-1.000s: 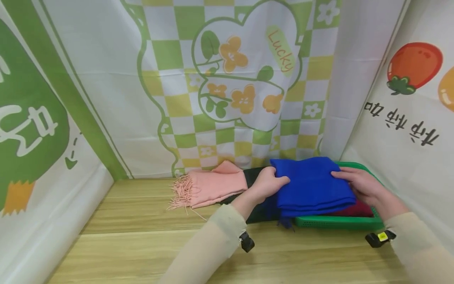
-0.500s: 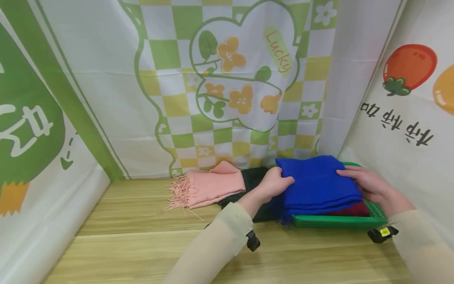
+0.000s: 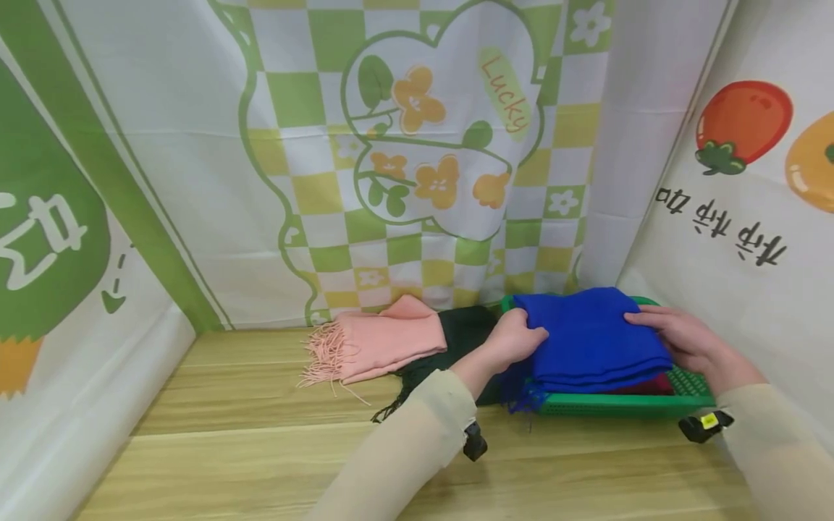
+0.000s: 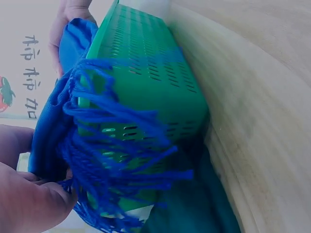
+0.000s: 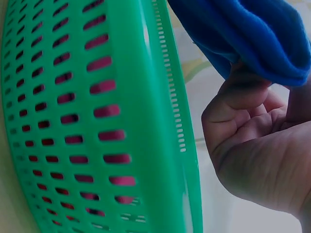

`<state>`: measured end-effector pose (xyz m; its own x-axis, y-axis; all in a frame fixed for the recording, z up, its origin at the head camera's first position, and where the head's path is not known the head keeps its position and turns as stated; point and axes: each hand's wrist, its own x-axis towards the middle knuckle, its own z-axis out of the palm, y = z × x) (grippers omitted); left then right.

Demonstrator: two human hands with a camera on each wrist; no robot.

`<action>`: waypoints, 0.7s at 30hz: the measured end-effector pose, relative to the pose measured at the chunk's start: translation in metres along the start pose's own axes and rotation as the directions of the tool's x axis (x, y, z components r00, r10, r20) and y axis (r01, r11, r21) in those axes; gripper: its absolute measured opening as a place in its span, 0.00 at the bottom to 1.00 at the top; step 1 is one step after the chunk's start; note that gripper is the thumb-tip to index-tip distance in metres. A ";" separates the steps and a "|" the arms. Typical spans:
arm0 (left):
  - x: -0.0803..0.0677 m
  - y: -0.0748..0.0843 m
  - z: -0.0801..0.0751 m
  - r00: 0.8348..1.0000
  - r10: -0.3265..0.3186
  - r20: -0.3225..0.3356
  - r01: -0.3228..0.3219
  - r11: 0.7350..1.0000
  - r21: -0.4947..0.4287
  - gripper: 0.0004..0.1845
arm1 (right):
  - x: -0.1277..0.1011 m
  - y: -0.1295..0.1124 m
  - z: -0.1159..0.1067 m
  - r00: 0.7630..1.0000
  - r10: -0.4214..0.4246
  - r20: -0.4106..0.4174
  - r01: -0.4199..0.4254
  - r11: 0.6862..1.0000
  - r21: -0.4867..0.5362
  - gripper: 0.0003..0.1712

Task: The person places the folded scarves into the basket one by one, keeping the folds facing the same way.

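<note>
A folded blue scarf [image 3: 589, 339] lies over a green perforated basket [image 3: 625, 403] at the back right of the wooden table. My left hand [image 3: 515, 340] grips the scarf's left edge, and its blue fringe [image 4: 112, 160] hangs over the basket's wall [image 4: 155, 82]. My right hand [image 3: 674, 334] holds the scarf's right edge, with fingers on top and the thumb [image 5: 243, 97] under the blue fold [image 5: 252, 34]. A dark red cloth [image 3: 641, 387] shows beneath the blue one inside the basket.
A pink fringed scarf [image 3: 378, 344] lies left of the basket, partly over a dark green scarf [image 3: 456, 347]. Printed fabric walls close the back and both sides. Bare wooden tabletop [image 3: 247, 449] stretches along the front and left.
Both hands have carried the blue scarf a little to the right and back, so it sits more squarely over the basket. The view has shifted slightly too.
</note>
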<state>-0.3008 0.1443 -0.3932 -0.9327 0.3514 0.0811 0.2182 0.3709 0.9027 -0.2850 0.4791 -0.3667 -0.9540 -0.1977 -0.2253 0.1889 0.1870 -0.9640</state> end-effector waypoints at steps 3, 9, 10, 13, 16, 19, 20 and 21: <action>0.001 0.003 0.005 1.000 -0.009 0.002 0.009 0.999 0.033 0.20 | -0.002 0.002 -0.005 1.000 0.011 0.002 -0.011 1.000 0.008 0.53; 0.010 0.000 0.017 1.000 -0.001 -0.001 0.001 0.991 0.137 0.16 | -0.006 0.003 -0.011 1.000 0.009 -0.010 -0.009 1.000 -0.004 0.53; 0.016 -0.004 0.021 1.000 0.005 -0.006 -0.004 0.987 0.162 0.17 | -0.006 0.004 -0.012 1.000 0.013 -0.017 -0.013 1.000 -0.002 0.53; 0.029 -0.014 0.031 1.000 0.008 -0.003 -0.007 0.980 0.199 0.21 | -0.006 0.005 -0.015 1.000 0.023 -0.017 -0.023 1.000 0.001 0.53; 0.040 -0.022 0.038 1.000 0.004 0.007 -0.005 0.978 0.210 0.26 | -0.005 0.007 -0.017 0.999 0.037 -0.017 -0.037 0.999 0.003 0.53; 0.044 -0.023 0.040 1.000 -0.002 0.023 -0.003 0.979 0.205 0.27 | -0.005 0.010 -0.020 0.999 0.044 -0.013 -0.044 0.999 -0.006 0.53; 0.045 -0.024 0.042 1.000 -0.004 0.024 -0.001 0.979 0.203 0.27 | -0.004 0.010 -0.021 0.999 0.046 -0.014 -0.046 0.999 -0.011 0.53; 0.045 -0.022 0.041 1.000 -0.005 0.028 -0.001 0.980 0.200 0.27 | -0.004 0.011 -0.022 0.999 0.048 -0.015 -0.048 0.999 -0.015 0.53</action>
<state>-0.3358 0.1875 -0.4270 -0.9254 0.3733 0.0652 0.2721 0.5346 0.8001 -0.2838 0.5029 -0.3732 -0.9472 -0.1743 -0.2691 0.2311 0.2107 -0.9498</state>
